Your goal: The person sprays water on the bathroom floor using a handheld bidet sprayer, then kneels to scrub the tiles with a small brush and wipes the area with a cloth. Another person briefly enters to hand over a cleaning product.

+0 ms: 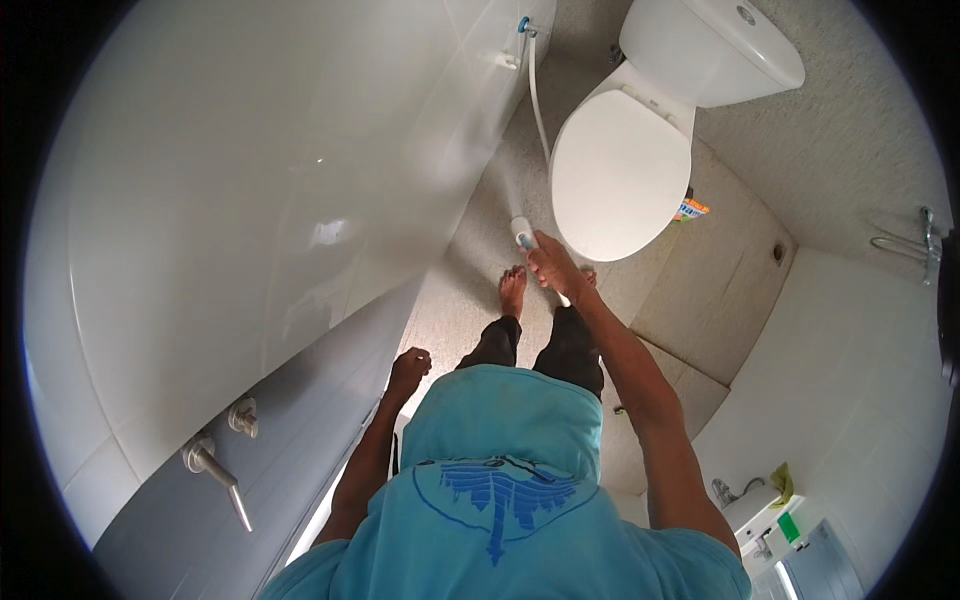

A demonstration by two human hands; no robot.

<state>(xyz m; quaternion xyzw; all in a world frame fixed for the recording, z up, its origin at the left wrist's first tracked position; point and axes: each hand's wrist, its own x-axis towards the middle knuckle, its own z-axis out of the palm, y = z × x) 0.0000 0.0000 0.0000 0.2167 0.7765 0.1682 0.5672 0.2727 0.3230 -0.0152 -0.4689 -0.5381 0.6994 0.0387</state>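
Note:
My right hand (pixel 553 264) is wrapped round a white handheld bidet sprayer (pixel 522 232), held in front of my legs, left of the toilet lid. A faint mist of water leaves its head toward the tiled wall and floor. The sprayer's white hose (pixel 537 95) hangs from a wall valve (pixel 526 27), passes out of sight by the toilet, and a short end shows below my right hand. My left hand (pixel 409 371) hangs low at my left side, its fingers curled in, with nothing visible in them. It touches nothing that I can see.
The white toilet (pixel 622 180) has its lid down. An orange packet (pixel 691 210) lies beside its base. A floor drain (pixel 778 253) is at right. My bare feet (pixel 512 290) stand on tiles. A grey door (pixel 290 440) with a handle (pixel 222 478) is at left, a basin (pixel 750 508) at lower right.

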